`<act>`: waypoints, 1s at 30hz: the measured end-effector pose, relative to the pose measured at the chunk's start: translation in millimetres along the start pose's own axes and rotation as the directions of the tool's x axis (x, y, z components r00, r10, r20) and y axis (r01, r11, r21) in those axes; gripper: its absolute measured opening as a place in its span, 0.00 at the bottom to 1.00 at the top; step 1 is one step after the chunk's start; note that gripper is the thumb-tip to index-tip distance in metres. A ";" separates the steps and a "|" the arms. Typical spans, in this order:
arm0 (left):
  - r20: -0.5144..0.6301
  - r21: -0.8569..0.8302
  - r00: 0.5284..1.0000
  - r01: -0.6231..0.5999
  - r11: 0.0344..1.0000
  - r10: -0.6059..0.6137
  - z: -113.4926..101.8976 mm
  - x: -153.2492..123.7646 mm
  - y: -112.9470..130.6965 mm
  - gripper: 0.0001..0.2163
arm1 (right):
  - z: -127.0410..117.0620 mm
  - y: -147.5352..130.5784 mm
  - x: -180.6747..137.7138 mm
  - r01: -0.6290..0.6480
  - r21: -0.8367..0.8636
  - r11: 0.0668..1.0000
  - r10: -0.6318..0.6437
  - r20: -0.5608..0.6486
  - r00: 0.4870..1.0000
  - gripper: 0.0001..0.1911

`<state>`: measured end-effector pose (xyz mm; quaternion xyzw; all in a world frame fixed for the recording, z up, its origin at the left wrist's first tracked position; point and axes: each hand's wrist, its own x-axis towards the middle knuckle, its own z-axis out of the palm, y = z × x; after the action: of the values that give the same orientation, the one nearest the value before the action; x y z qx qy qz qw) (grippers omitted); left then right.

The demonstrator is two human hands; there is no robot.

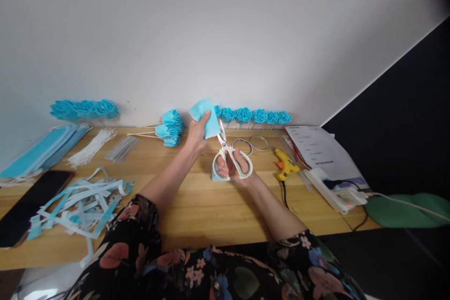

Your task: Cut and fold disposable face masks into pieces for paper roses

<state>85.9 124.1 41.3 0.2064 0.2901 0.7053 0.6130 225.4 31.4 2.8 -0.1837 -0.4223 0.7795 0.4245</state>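
Note:
My left hand (pixel 197 132) is raised over the middle of the wooden table (pixel 197 206) and pinches a folded piece of light blue mask fabric (pixel 206 116). My right hand (pixel 235 168) grips white-handled scissors (pixel 230 155), whose blades point up and touch the lower right edge of the fabric. A small blue scrap (pixel 215 177) lies on the table just under the scissors.
Blue fabric roses (pixel 258 116) line the wall; more (pixel 84 108) sit at the left, with rose sticks (pixel 168 129). Mask stack (pixel 42 150), ear loops (pixel 92 147), wire strips (pixel 121 149), cut trimmings (pixel 80 201), phone (pixel 30 204). Right: metal rings (pixel 250 144), yellow glue gun (pixel 285 164), papers (pixel 318 145), power strip (pixel 333 190).

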 end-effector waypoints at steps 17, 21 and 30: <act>0.046 0.085 0.999 -0.008 0.996 0.004 -0.8 -6.6 -11.6 0.23 | 1.1 -9.7 1.4 0.052 -0.036 0.998 -0.053 -0.037 0.998 0.28; 0.040 0.075 0.999 -0.019 0.997 0.016 -0.8 -6.7 -11.0 0.23 | -0.3 -8.8 0.6 0.046 -0.007 0.999 -0.046 -0.039 0.998 0.27; 0.050 0.059 0.999 0.016 0.998 -0.019 0.4 -10.3 -14.3 0.22 | -1.0 -8.9 1.4 0.059 -0.007 0.998 -0.059 -0.113 0.992 0.26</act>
<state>98.5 115.2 32.8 0.2396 0.2970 0.6857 0.6198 229.7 35.5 9.5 -0.2157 -0.4041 0.7543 0.4703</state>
